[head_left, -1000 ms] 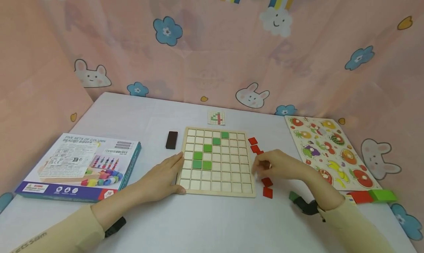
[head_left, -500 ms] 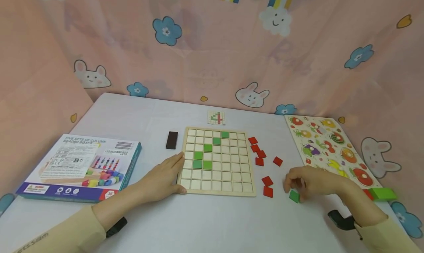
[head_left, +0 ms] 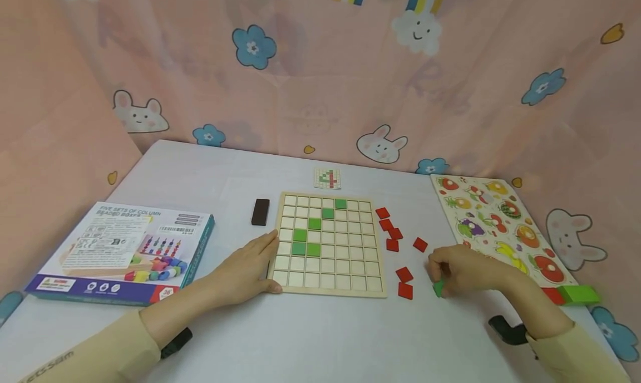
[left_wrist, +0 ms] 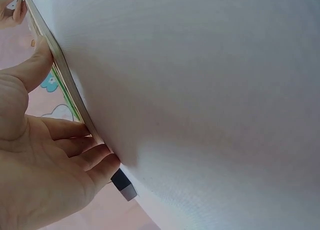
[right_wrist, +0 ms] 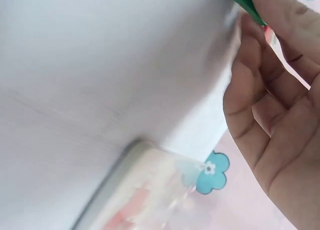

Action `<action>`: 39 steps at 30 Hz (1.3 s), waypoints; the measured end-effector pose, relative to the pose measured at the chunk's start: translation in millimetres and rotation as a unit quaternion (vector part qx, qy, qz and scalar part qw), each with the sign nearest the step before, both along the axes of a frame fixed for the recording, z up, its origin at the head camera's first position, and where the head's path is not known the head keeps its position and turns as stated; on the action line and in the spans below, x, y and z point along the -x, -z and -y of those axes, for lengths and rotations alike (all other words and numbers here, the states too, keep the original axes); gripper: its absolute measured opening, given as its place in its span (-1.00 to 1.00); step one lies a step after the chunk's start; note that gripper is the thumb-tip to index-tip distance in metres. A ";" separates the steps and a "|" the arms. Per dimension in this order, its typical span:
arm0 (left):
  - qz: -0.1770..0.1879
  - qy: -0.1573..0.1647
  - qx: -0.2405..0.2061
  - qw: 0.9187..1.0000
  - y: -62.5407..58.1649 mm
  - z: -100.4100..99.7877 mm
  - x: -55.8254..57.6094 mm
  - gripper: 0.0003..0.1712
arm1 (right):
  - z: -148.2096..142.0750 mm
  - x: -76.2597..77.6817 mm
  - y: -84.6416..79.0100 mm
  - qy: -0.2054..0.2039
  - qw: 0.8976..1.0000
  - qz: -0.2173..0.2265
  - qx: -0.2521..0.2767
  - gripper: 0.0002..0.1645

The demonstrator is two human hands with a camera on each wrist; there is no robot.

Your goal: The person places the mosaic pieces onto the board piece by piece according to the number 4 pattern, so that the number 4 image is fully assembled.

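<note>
A wooden grid board [head_left: 350,288] lies mid-table, with several green tiles [head_left: 314,224] set in its squares in a slanting line with a short turn at the bottom. My left hand [head_left: 245,269] rests along the board's left edge, fingers and thumb touching the rim, as the left wrist view also shows. Right of the board, my right hand [head_left: 466,269] pinches a green tile [head_left: 438,288] between thumb and fingers. In the right wrist view that green tile [right_wrist: 246,4] shows at the top, partly hidden by the thumb. Several loose red tiles [head_left: 404,274] lie between board and right hand.
A small pattern card [head_left: 327,178] lies behind the board, a dark brown block [head_left: 260,212] to its left. A boxed bead set [head_left: 120,255] stands at left. At right are a fruit puzzle board [head_left: 481,210] and a bright green block [head_left: 578,295].
My right hand has moved from the board's right edge out to the right and picked up the green tile that lay there. My left hand has stayed at the board's edge.
</note>
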State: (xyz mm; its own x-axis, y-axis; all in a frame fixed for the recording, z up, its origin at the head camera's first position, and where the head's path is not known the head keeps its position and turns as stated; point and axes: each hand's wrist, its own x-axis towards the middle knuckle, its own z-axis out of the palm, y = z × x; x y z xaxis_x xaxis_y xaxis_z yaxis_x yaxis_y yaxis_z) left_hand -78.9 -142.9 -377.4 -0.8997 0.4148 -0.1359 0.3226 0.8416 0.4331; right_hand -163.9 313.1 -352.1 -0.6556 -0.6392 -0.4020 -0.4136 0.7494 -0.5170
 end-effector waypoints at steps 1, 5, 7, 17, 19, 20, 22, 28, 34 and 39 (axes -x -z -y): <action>0.000 0.000 0.000 1.000 -0.1 0.0 0.1 0.10 | 0.7 1.0 -1.4 0.002 1.000 -0.002 -0.004 -0.72; -0.001 -0.001 0.002 1.000 -0.8 0.1 0.2 0.11 | 5.2 7.1 -7.5 0.006 1.000 -0.004 0.001 -0.76; -0.001 -0.001 0.003 1.000 -0.9 0.3 0.4 0.11 | 9.9 11.5 -9.9 0.008 1.000 -0.002 0.018 -0.79; 0.002 -0.004 0.003 1.000 0.1 0.6 1.3 0.10 | 69.0 29.9 -4.8 0.044 0.994 -0.032 0.096 -0.84; 0.001 -0.003 0.003 1.000 -0.1 0.7 1.3 0.11 | 85.2 32.0 -3.6 0.048 0.992 -0.036 0.109 -0.84; 0.000 -0.002 0.003 1.000 -0.1 0.7 1.3 0.11 | 93.5 32.4 -3.8 0.049 0.991 -0.035 0.117 -0.85; -0.001 -0.002 0.003 1.000 0.0 0.6 1.4 0.11 | 109.9 32.4 -4.4 0.048 0.990 -0.040 0.124 -0.86; 0.004 -0.005 0.002 1.000 0.4 0.2 1.7 0.11 | 151.9 31.1 -1.9 0.020 0.989 -0.048 0.140 -0.89; 0.006 -0.006 0.000 1.000 -0.6 -0.4 0.9 0.11 | 179.2 31.7 4.3 0.012 0.990 -0.052 0.131 -0.87; 0.008 -0.008 -0.001 1.000 -0.6 -0.3 0.5 0.11 | 191.5 29.1 5.5 0.013 0.991 -0.063 0.115 -0.90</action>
